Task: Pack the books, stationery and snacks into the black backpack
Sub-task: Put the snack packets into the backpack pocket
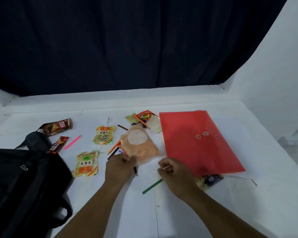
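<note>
The black backpack (24, 186) lies at the table's left front. My left hand (119, 169) grips several pencils (113, 148) beside a clear orange snack bag (141, 145). My right hand (174, 174) pinches a thin pale stick, with a green pencil (151, 186) lying under it. A red document envelope (199, 143) lies to the right, over a dark purple packet (212, 180). Two yellow snack packs (104, 134) (86, 164), a pink pencil (72, 142) and two brown chocolate wrappers (58, 127) (58, 145) are spread on the left half.
An orange coloured-pencil box (146, 118) with a pale card lies behind the snack bag, a brown pencil (122, 127) beside it. White walls border the table on the right, and a dark curtain hangs behind it.
</note>
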`<control>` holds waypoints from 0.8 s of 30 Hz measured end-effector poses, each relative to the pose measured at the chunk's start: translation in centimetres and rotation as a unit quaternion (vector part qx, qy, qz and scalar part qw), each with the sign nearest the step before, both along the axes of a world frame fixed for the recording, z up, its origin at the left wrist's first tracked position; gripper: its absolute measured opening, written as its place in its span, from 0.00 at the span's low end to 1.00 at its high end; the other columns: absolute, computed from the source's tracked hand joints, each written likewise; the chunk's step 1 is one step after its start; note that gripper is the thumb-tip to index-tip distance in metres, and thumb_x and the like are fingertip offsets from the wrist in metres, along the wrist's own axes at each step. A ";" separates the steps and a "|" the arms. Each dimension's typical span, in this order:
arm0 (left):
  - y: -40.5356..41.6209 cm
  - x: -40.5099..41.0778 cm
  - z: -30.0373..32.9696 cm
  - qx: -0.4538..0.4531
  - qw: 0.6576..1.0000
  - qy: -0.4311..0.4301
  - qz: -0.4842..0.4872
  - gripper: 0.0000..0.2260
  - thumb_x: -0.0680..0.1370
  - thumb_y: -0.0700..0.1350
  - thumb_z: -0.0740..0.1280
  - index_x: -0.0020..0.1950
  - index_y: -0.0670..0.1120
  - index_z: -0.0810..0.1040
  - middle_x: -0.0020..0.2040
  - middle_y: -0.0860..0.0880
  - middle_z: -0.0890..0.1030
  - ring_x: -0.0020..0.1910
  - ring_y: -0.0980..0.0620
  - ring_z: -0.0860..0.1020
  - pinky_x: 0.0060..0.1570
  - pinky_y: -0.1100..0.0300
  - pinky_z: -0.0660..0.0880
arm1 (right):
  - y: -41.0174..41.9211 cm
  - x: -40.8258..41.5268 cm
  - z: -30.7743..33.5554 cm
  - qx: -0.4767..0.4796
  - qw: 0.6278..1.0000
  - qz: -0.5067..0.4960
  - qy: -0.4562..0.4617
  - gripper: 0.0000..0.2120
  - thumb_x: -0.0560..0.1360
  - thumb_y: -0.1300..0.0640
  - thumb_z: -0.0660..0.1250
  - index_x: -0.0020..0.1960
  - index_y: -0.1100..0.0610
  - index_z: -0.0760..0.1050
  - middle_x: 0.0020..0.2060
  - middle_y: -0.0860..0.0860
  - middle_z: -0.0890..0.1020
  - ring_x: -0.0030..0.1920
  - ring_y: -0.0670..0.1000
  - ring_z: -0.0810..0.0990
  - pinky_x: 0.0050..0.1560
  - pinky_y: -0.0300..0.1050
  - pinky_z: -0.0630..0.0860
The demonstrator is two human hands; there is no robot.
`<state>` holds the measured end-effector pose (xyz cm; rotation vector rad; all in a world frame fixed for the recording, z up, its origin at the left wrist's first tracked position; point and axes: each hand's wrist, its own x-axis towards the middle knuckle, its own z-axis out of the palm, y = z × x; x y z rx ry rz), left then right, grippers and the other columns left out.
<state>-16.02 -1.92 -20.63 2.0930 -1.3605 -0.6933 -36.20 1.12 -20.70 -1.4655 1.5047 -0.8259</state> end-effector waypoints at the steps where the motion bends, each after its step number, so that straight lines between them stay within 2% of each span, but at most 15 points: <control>1: 0.0 -0.3 0.3 -0.020 0.999 0.029 0.001 0.16 0.77 0.49 0.70 0.35 0.40 0.77 0.33 0.46 0.79 0.33 0.55 0.75 0.35 0.64 0.68 | -0.2 0.1 -0.1 0.003 1.000 -0.004 -0.003 0.06 0.76 0.56 0.70 0.51 0.47 0.79 0.46 0.44 0.82 0.44 0.39 0.79 0.41 0.31 0.76; 2: 0.0 -0.6 0.5 -0.044 0.996 0.080 0.007 0.13 0.77 0.47 0.69 0.38 0.39 0.77 0.36 0.44 0.80 0.35 0.53 0.76 0.37 0.63 0.72 | -0.3 0.2 -0.2 0.005 1.000 -0.008 -0.010 0.06 0.76 0.56 0.70 0.51 0.47 0.79 0.46 0.45 0.82 0.44 0.41 0.80 0.40 0.32 0.77; 4: 0.1 -1.3 1.2 -0.079 0.971 0.224 0.029 0.09 0.79 0.44 0.67 0.45 0.38 0.74 0.41 0.38 0.80 0.40 0.43 0.80 0.44 0.47 0.81 | -0.7 0.6 -0.1 0.021 0.998 -0.019 -0.056 0.08 0.76 0.55 0.70 0.54 0.49 0.78 0.44 0.49 0.84 0.43 0.47 0.82 0.41 0.38 0.80; 5: 0.3 -1.5 1.7 -0.083 0.952 0.292 0.039 0.07 0.80 0.41 0.65 0.47 0.38 0.73 0.44 0.36 0.79 0.43 0.39 0.81 0.44 0.40 0.82 | -0.8 0.9 0.1 0.040 0.994 -0.028 -0.097 0.10 0.76 0.54 0.70 0.57 0.50 0.77 0.44 0.51 0.84 0.43 0.51 0.84 0.44 0.44 0.82; 6: 0.4 -1.6 2.1 -0.084 0.933 0.346 0.050 0.05 0.80 0.39 0.64 0.47 0.38 0.72 0.45 0.35 0.80 0.45 0.37 0.82 0.44 0.39 0.82 | -1.1 1.3 0.3 0.067 0.987 -0.042 -0.142 0.13 0.76 0.53 0.71 0.60 0.52 0.75 0.43 0.52 0.84 0.43 0.52 0.85 0.47 0.49 0.83; 9: 1.1 -1.6 2.8 -0.091 0.902 0.415 0.071 0.09 0.80 0.35 0.64 0.42 0.41 0.68 0.45 0.35 0.78 0.51 0.36 0.83 0.47 0.42 0.83 | -2.2 2.3 0.4 0.145 0.946 -0.115 -0.265 0.27 0.72 0.46 0.75 0.65 0.53 0.69 0.42 0.53 0.83 0.40 0.52 0.86 0.55 0.58 0.82; 11: 1.8 -1.2 3.3 -0.100 0.881 0.456 0.076 0.09 0.80 0.34 0.64 0.42 0.41 0.69 0.43 0.36 0.78 0.49 0.37 0.83 0.43 0.46 0.83 | -2.7 2.6 0.5 0.183 0.914 -0.145 -0.331 0.32 0.68 0.44 0.77 0.66 0.56 0.70 0.49 0.55 0.81 0.41 0.54 0.87 0.54 0.57 0.83; 12: 2.3 -0.8 3.5 -0.102 0.866 0.482 0.080 0.09 0.80 0.33 0.63 0.42 0.41 0.69 0.43 0.38 0.79 0.46 0.39 0.83 0.40 0.49 0.83 | -2.8 2.6 0.5 0.202 0.901 -0.139 -0.358 0.33 0.68 0.44 0.77 0.66 0.57 0.71 0.54 0.56 0.80 0.44 0.56 0.87 0.53 0.56 0.83; 14: 3.2 0.0 4.0 -0.097 0.846 0.519 0.070 0.09 0.80 0.31 0.61 0.42 0.43 0.69 0.41 0.42 0.81 0.42 0.44 0.83 0.37 0.49 0.82 | -2.6 2.4 1.0 0.237 0.884 -0.086 -0.393 0.27 0.72 0.44 0.73 0.65 0.57 0.75 0.57 0.56 0.82 0.50 0.59 0.86 0.53 0.55 0.83; 16: 4.2 0.7 4.5 -0.078 0.852 0.517 0.038 0.10 0.78 0.30 0.62 0.45 0.44 0.70 0.41 0.43 0.82 0.40 0.44 0.82 0.39 0.47 0.82 | -2.0 2.4 1.6 0.263 0.872 -0.013 -0.412 0.21 0.75 0.44 0.68 0.62 0.56 0.79 0.56 0.56 0.84 0.53 0.59 0.85 0.53 0.58 0.82; 18: 5.3 1.3 5.0 -0.050 0.881 0.470 0.007 0.08 0.79 0.32 0.64 0.48 0.45 0.70 0.42 0.43 0.84 0.41 0.44 0.83 0.41 0.48 0.81 | -1.3 3.0 1.8 0.263 0.886 0.026 -0.380 0.17 0.78 0.45 0.66 0.59 0.56 0.80 0.54 0.55 0.85 0.52 0.57 0.85 0.50 0.58 0.82; 21: 6.9 2.8 5.3 -0.047 0.927 0.372 -0.010 0.05 0.79 0.41 0.70 0.49 0.44 0.74 0.42 0.45 0.84 0.42 0.50 0.82 0.41 0.53 0.79 | -0.3 4.5 1.2 0.220 0.924 -0.006 -0.314 0.12 0.77 0.50 0.69 0.56 0.56 0.80 0.50 0.54 0.86 0.46 0.57 0.86 0.43 0.54 0.81; 24: 8.3 6.0 5.2 -0.101 0.954 0.281 0.026 0.02 0.80 0.43 0.69 0.48 0.46 0.79 0.45 0.50 0.86 0.43 0.52 0.82 0.42 0.55 0.78 | 0.3 5.9 1.2 0.196 0.924 -0.012 -0.329 0.10 0.78 0.53 0.69 0.55 0.58 0.78 0.47 0.58 0.85 0.37 0.55 0.82 0.33 0.47 0.76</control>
